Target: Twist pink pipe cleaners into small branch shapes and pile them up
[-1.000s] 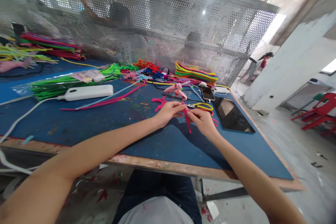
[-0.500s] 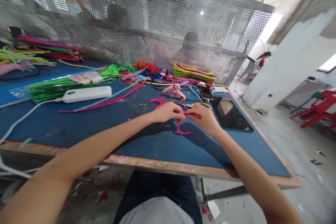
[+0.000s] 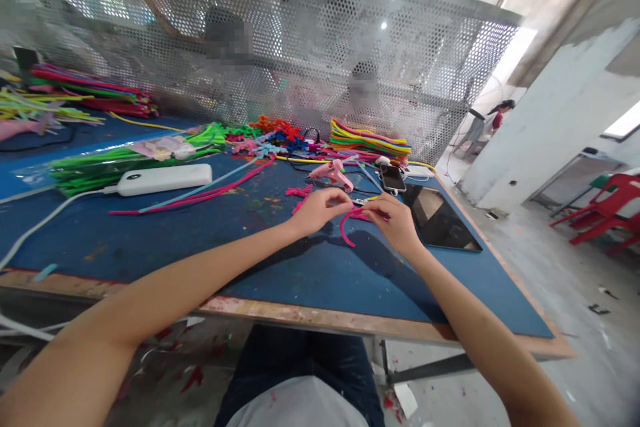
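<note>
Both of my hands meet over the blue table, pinching a pink pipe cleaner between them. My left hand grips one end with closed fingers. My right hand pinches the other part, and the pipe cleaner curves down in a loop between the two hands. More short pink pieces lie just behind my left hand. A pink glue gun rests farther back.
A dark tablet and a phone lie to the right. A white power bank, green pipe cleaners and stacks of coloured ones sit toward the back. A perforated metal screen stands behind, with people beyond it.
The pink pipe cleaner hung straight down a second ago; it is now bent into a curved loop, and both hands have lifted slightly away from me.
</note>
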Demonstrator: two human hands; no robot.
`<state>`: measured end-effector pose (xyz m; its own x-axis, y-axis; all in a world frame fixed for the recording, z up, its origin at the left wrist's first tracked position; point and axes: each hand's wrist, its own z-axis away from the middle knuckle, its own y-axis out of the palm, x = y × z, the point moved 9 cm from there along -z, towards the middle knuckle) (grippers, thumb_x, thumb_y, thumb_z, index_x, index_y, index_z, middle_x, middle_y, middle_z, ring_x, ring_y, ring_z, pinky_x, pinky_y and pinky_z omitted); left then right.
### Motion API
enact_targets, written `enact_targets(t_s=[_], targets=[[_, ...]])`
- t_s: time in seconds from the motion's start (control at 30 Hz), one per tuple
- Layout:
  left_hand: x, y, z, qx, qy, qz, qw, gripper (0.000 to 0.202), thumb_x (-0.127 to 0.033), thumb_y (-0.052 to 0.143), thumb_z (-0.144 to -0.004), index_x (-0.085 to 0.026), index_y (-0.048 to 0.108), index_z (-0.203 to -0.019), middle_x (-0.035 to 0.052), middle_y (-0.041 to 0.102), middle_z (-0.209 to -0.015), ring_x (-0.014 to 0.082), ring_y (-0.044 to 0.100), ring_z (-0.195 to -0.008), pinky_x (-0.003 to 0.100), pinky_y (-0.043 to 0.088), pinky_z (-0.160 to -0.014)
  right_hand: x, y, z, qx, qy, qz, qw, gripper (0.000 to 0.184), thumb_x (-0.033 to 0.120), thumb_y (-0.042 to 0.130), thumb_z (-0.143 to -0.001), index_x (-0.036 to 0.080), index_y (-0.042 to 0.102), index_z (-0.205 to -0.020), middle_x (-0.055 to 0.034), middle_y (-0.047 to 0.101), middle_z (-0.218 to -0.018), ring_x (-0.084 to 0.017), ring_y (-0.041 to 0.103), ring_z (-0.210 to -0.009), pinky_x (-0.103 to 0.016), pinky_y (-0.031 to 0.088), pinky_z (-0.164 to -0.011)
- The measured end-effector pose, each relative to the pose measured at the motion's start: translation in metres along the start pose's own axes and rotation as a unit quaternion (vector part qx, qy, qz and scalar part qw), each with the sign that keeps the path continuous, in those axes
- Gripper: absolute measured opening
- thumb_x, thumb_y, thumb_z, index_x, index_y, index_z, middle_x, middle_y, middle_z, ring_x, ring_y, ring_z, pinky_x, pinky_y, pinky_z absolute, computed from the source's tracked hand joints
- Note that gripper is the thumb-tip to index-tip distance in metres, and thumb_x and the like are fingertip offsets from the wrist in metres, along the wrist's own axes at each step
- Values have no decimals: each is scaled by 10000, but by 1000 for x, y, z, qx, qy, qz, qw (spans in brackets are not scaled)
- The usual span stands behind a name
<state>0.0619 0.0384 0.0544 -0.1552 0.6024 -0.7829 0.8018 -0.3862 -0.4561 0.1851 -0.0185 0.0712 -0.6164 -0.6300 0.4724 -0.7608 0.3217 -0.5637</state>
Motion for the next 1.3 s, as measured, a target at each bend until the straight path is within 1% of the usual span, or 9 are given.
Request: enact_targets(t_s=[0.13,0.23,0.33,0.5,0.67,0.9,1.1,1.2,1.3], targets=[[-29,-18,17,-127,75,-126,981,304,-396,534,-811,-145,648,-682,26,612,-667,118,501,-621,234,388,-633,-2,-23,5,-126,75,0,989,139,268,569,-816,193,686,-828,-36,589,-739,-141,521,-629,-260,406,-551],[-38,-3,24,-85,90,-127,984,300,-389,559,-800,-161,671,-640,26,614,-610,124,520,-619,238,399,-647,1,-31,13,-193,98,-21,976,138,282,585,-800,195,690,-824,-29,585,-717,-140,511,-623,-264,405,-548],[-21,13,23,-43,6,15,999,267,-395,583,-779,-168,689,-870,24,661,-714,109,547,-582,210,413,-549,2,-24,18,-208,101,-49,972,126,288,608,-783,202,694,-816,-22,600,-721,-138,519,-629,-267,411,-553],[14,27,27,-78,-142,264,951,360,-397,676,-686,-122,661,-919,26,642,-669,108,564,-558,177,397,-437,8,-6,22,-182,84,-59,978,101,256,617,-772,210,701,-806,-14,607,-693,-136,525,-615,-268,414,-541],[29,32,32,-116,-182,386,897,306,-362,730,-637,-134,647,-822,7,621,-683,94,575,-598,156,407,-449,20,5,17,-117,64,-59,989,115,245,606,-778,201,701,-827,-24,646,-718,-146,566,-655,-271,443,-582],[38,36,17,-17,-170,320,932,297,-378,705,-659,-114,625,-770,22,647,-701,120,614,-644,228,499,-613,-23,9,5,-6,149,-103,983,298,375,580,-790,181,622,-1012,-53,662,-854,-168,613,-728,-285,495,-638],[42,40,14,53,-169,247,953,291,-402,657,-705,-123,612,-771,14,645,-630,133,622,-581,236,502,-567,14,-10,-1,-12,-91,177,980,474,298,571,-830,277,434,-1283,-86,463,-1322,-233,443,-1192,-396,360,-951],[41,41,13,70,-161,241,955,271,-391,647,-718,-128,608,-773,-4,634,-595,114,599,-534,232,504,-558,34,6,8,48,-219,304,926,268,216,518,-881,314,559,-1127,1,553,-1255,-196,389,-1252,-407,191,-1031],[39,43,13,84,-159,234,956,259,-379,630,-737,-122,599,-753,3,636,-587,99,587,-513,215,498,-551,36,9,11,50,-250,355,899,208,180,491,-901,283,589,-1053,26,645,-1110,-159,466,-1181,-389,149,-1023]])
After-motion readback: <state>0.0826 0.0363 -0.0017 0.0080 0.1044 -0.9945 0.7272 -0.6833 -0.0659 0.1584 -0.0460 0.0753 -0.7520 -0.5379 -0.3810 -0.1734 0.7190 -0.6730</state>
